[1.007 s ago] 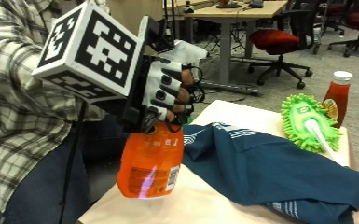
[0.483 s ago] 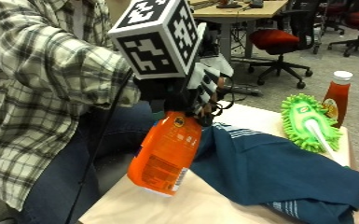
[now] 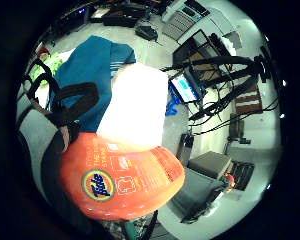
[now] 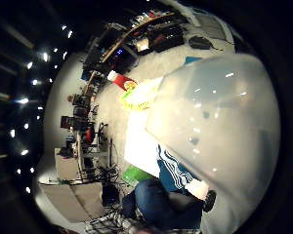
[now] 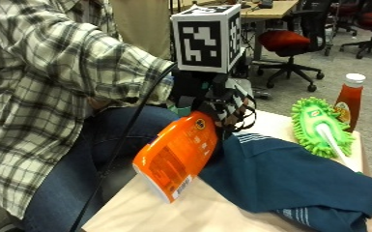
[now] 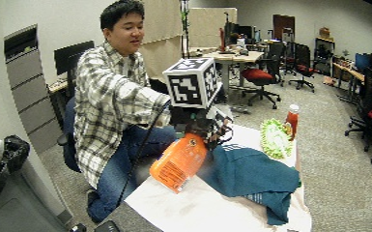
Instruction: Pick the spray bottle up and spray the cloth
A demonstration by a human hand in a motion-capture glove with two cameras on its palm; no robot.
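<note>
Now tilted spray bottle [image 5: 176, 159] in hand [image 5: 221, 104].

The spray bottle's [image 5: 176, 162] nozzle and trigger are buried under the gloved right hand [image 5: 221, 104]. The cloth's [image 5: 288, 181] far corner runs off the outside view's edge. A pale blurred shape [image 4: 219, 131] blocks much of the thumb-side view. The ketchup bottle's [image 5: 349, 100] label is unreadable.
</note>
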